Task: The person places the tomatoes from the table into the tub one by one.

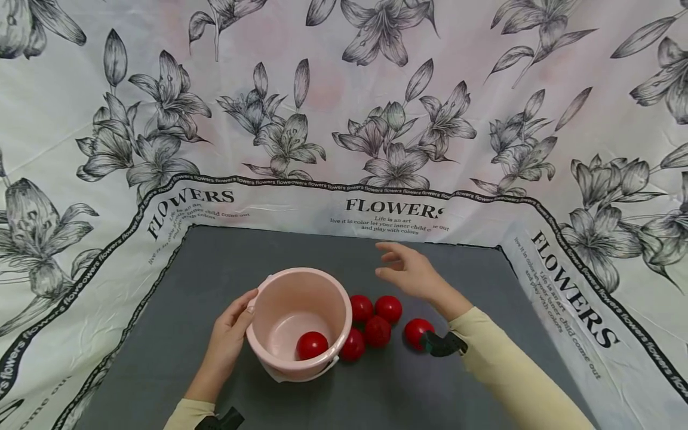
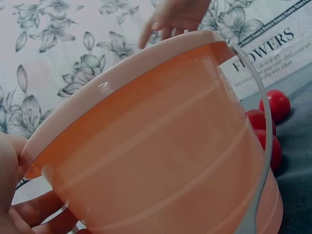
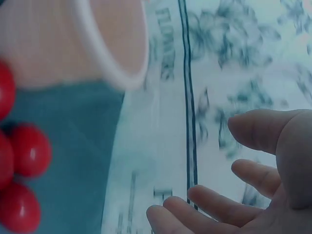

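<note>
A pale pink bucket (image 1: 269, 352) with a thin handle stands on the dark table, its mouth facing up toward the head view. My left hand (image 1: 230, 334) grips its rim on the left side; in the left wrist view, fingers (image 2: 46, 212) curl behind the wall under the rim. Inside the bucket lies one shiny red ball (image 1: 312, 345). Several more red balls (image 1: 378, 331) cluster against the bucket's right side, and a single red ball (image 1: 416, 332) sits a little apart, under the right wrist. Above and beyond the cluster, my right hand (image 1: 411, 272) holds nothing, fingers loosely spread.
The dark grey table (image 1: 215, 257) is bordered at the back and sides by a white cloth (image 1: 290, 209) printed with flowers and lettering. A black wrist strap piece (image 1: 443, 344) on the right arm partly covers the lone ball in the head view.
</note>
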Available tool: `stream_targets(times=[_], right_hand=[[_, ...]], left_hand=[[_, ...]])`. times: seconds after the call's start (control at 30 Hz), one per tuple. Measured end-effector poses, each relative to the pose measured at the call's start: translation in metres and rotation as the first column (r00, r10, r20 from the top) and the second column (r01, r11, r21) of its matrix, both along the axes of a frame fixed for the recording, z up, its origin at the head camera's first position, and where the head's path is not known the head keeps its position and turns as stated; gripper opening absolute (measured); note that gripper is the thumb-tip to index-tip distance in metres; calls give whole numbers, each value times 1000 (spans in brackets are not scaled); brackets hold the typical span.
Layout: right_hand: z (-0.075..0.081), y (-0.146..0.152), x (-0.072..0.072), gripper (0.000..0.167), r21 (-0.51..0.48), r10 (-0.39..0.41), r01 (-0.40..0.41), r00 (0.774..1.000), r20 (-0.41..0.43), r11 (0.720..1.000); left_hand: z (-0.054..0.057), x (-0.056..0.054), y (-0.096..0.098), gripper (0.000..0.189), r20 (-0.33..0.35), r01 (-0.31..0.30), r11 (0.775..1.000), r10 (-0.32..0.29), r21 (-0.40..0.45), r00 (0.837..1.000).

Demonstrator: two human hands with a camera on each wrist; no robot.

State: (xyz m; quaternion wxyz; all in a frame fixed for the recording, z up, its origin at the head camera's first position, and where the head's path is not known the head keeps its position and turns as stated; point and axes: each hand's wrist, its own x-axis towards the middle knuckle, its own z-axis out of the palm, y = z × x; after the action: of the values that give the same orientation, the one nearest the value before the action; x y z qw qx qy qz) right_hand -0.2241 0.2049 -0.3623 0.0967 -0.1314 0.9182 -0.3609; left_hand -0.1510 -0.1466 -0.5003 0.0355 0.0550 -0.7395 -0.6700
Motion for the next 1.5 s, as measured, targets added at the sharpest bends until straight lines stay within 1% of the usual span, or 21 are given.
stream_targets(times=[0.1, 0.2, 0.3, 0.4, 0.57, 0.73, 1.0, 1.27, 1.5], right_hand=[[1, 24, -1, 59, 14, -56, 56, 998, 10, 998], [2, 47, 1, 59, 11, -92, 92, 996, 18, 996], [2, 67, 6, 59, 13, -123, 122, 992, 29, 992], [0, 84, 11, 59, 14, -147, 146, 988, 47, 989], [-13, 108, 19, 59, -14, -166, 167, 983, 72, 986], [-35, 125, 25, 57, -50, -166, 171, 982, 89, 984], [-72, 132, 33, 55, -83, -162, 172, 980, 118, 982], [-106, 122, 36, 51, -86, -188, 207, 964, 190, 975], [-131, 111, 34, 46, -62, -182, 198, 963, 200, 978]], left_hand=[[0, 0, -1, 42, 7, -2, 1000, 2, -4, 1000], [1, 0, -2, 42, 19, 8, 1000, -8, -8, 1000], [1, -1, -1, 43, 23, 12, 1000, -12, -10, 1000], [1, -1, 0, 42, 12, 4, 1000, -4, -13, 1000], [1, -1, 1, 42, -3, -8, 1000, 8, -19, 1000], [1, 0, -1, 42, 16, -2, 1000, 3, -13, 1000], [3, 1, -2, 43, 15, 11, 1000, -12, 18, 1000], [2, 1, -1, 42, 12, 2, 1000, -2, 11, 1000], [1, 0, -1, 42, -15, 8, 1000, -8, 8, 1000]])
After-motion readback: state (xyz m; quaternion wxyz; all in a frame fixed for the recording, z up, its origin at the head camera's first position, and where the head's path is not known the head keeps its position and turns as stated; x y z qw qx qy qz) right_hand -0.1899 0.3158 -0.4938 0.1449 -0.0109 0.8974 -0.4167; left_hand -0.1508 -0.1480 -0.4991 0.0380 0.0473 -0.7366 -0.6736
